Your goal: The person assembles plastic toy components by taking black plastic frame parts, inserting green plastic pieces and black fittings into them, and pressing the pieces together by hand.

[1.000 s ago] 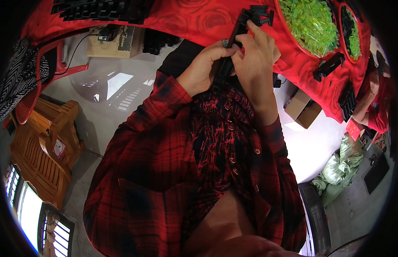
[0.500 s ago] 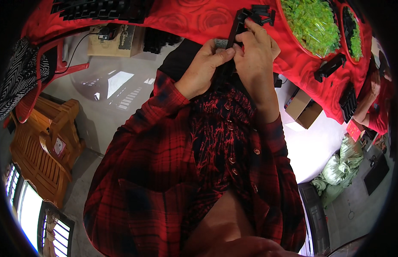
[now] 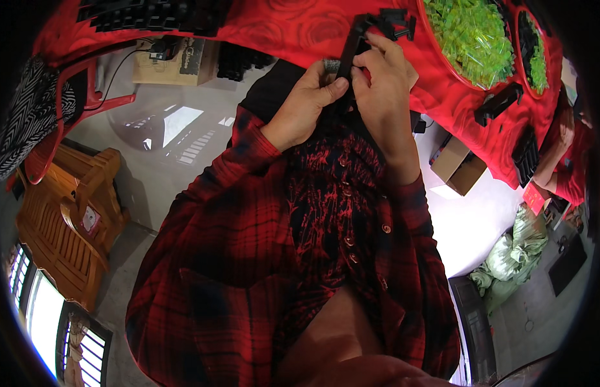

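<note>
Clock directions are taken from the centre of the head view. The left hand (image 3: 304, 103) and right hand (image 3: 385, 84) meet a little past twelve o'clock around a long black part (image 3: 350, 51), which stands aslant at the near edge of the red-clothed worktop (image 3: 300, 29). The left grip is clamped on the part, thumb along its side; the right grip is likewise closed on it, though its far fingertips are partly hidden. Just beyond lies a cluster of small black pieces (image 3: 397, 22); whether it joins the part cannot be told. Between one and two o'clock: a heap of yellow-green pieces (image 3: 468, 42). At two o'clock: a black bracket-like piece (image 3: 499, 104). Near eleven o'clock: stacked black parts (image 3: 155, 16).
</note>
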Available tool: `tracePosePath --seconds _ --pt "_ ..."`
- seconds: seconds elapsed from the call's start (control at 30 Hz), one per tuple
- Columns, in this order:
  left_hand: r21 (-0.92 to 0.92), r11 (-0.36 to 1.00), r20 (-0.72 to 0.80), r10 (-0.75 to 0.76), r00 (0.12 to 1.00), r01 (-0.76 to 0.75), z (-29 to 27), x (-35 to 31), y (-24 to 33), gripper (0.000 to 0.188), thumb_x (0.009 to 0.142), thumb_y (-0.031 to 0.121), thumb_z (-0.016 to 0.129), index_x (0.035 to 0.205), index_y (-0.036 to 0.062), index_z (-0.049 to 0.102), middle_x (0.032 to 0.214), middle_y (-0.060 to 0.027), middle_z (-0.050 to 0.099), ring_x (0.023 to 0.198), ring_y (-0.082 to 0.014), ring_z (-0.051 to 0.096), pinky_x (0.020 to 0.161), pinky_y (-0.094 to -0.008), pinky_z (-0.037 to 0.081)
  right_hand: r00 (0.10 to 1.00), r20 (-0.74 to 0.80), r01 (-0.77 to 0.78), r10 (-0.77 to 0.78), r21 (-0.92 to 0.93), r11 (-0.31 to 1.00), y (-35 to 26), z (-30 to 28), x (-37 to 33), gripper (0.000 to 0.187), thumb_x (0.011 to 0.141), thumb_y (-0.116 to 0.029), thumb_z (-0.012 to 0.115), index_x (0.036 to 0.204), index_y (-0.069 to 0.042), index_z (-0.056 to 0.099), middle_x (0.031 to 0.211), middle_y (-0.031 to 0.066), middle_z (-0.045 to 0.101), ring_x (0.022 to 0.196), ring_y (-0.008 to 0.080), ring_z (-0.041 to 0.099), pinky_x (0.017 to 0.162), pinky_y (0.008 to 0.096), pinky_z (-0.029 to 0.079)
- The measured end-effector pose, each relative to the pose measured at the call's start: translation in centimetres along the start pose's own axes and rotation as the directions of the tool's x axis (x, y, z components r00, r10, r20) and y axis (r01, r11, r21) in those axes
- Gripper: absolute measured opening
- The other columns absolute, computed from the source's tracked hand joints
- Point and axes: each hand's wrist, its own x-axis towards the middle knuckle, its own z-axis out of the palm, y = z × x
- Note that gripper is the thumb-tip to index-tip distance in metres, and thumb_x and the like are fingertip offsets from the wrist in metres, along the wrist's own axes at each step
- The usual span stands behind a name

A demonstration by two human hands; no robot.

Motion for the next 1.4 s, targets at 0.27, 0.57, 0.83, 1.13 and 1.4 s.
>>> tracePosePath --seconds 0.27,0.57,0.83,1.13,1.4 --pt "-0.043 0.999 -0.016 -0.029 0.999 0.029 0.6 0.0 0.9 0.029 0.103 0.02 0.054 0.125 0.0015 0.049 0.101 -0.0042 0.06 0.091 -0.0122 0.06 0.075 -0.026 0.049 0.999 0.028 -0.021 0.019 0.05 0.999 -0.7 -0.5 0.0 0.015 0.083 -0.006 0.068 0.097 -0.006 0.064 0.114 0.0102 0.063 0.12 0.0263 0.052 0.101 0.0464 0.028" --pt "0.276 0.961 -0.032 0.034 0.999 -0.023 0.1 0.0 0.5 0.026 0.105 0.026 0.049 0.118 0.0031 0.049 0.095 -0.0044 0.061 0.076 -0.012 0.061 0.063 -0.0263 0.049 0.997 -0.075 0.032 -0.032 -0.007 0.999 1.0 -0.7 0.9 0.012 0.087 -0.008 0.065 0.098 -0.007 0.066 0.115 0.009 0.061 0.116 0.0256 0.053 0.1 0.0454 0.029" --pt "0.329 0.932 -0.005 0.164 0.987 -0.153 -0.5 0.4 -0.3 0.028 0.107 0.027 0.046 0.113 0.0 0.05 0.091 -0.005 0.059 0.077 -0.0099 0.058 0.067 -0.0248 0.048 0.999 0.016 -0.027 0.03 -0.124 0.992 -0.8 0.9 -0.3 0.012 0.083 -0.013 0.07 0.092 -0.007 0.072 0.092 0.0067 0.057 0.092 0.0242 0.056 0.085 0.0412 0.033" --pt "0.487 0.85 -0.002 0.229 0.973 -0.199 -0.3 0.2 -0.2 0.03 0.106 0.027 0.048 0.112 -0.0021 0.051 0.098 -0.0092 0.061 0.091 -0.015 0.056 0.083 -0.0304 0.047 0.999 0.042 -0.033 0.034 -0.027 0.999 -0.3 0.6 -0.4 0.014 0.081 -0.01 0.072 0.094 -0.006 0.07 0.096 0.0065 0.057 0.092 0.0236 0.056 0.087 0.0408 0.032" --pt "0.589 0.77 0.022 0.29 0.957 -0.247 0.6 -0.1 0.6 0.029 0.106 0.026 0.049 0.113 -0.0029 0.05 0.095 -0.0137 0.065 0.09 -0.0197 0.062 0.081 -0.0332 0.049 0.997 -0.026 0.073 -0.077 -0.112 0.991 -0.4 -0.3 -0.6 0.014 0.079 -0.009 0.072 0.093 -0.009 0.066 0.094 0.0055 0.056 0.091 0.0233 0.055 0.088 0.0418 0.031"
